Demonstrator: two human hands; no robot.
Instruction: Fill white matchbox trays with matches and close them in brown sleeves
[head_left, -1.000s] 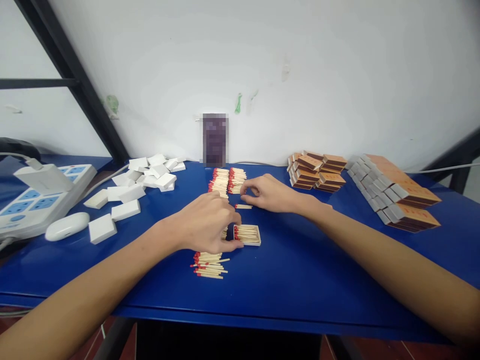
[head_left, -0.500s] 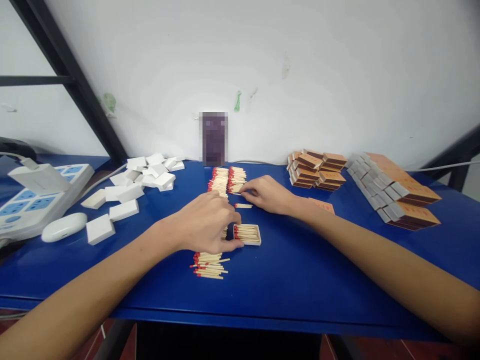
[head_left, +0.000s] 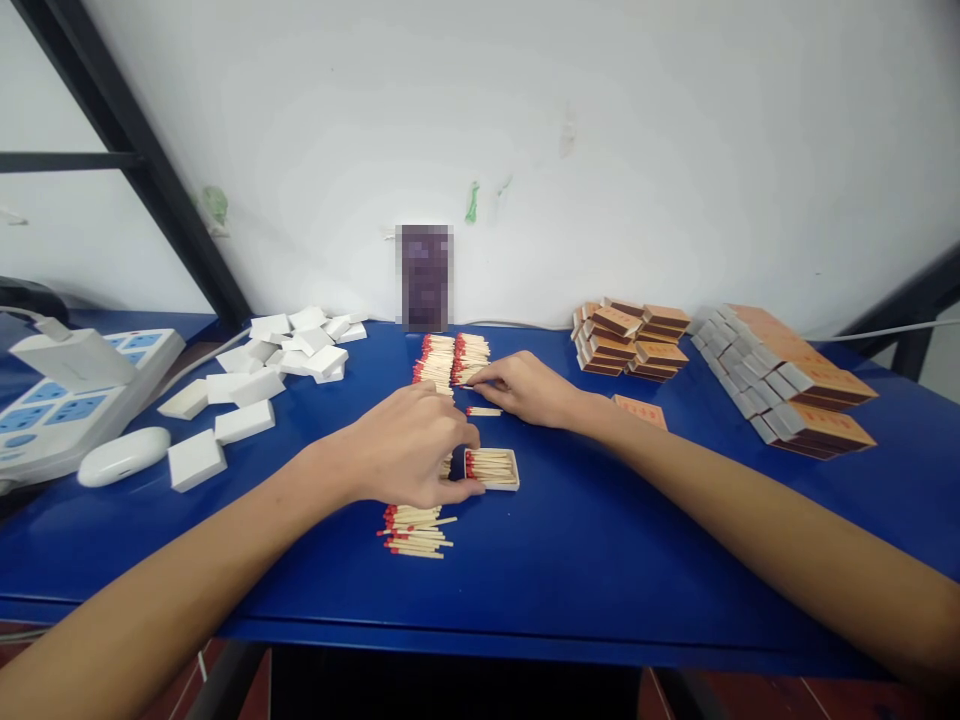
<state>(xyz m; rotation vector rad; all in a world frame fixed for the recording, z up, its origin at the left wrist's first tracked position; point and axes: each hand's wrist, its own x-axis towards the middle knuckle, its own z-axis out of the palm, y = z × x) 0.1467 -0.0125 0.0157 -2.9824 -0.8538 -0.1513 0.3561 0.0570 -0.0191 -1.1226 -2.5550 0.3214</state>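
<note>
Head view: the small white tray [head_left: 504,487], well filled with matches [head_left: 491,466] lying heads to the left, sits on the bench [head_left: 585,570], lightly gripped, it seems, at its left end between thumb and fingers of the left hand [head_left: 409,447]. The right hand [head_left: 529,388] has its fingertips close together at the near edge of the rightmost match pile [head_left: 472,352]; whether they pinch a match, I cannot tell. Good handling here would mean gentle, steady pressure on the thin walls, gripping matches by bare sticks, keeping heads aligned, and not brushing the loose match [head_left: 486,411] just beside the right hand. Both palms face down, wrists low, the forearms slanting in from the lower left and lower right
</note>
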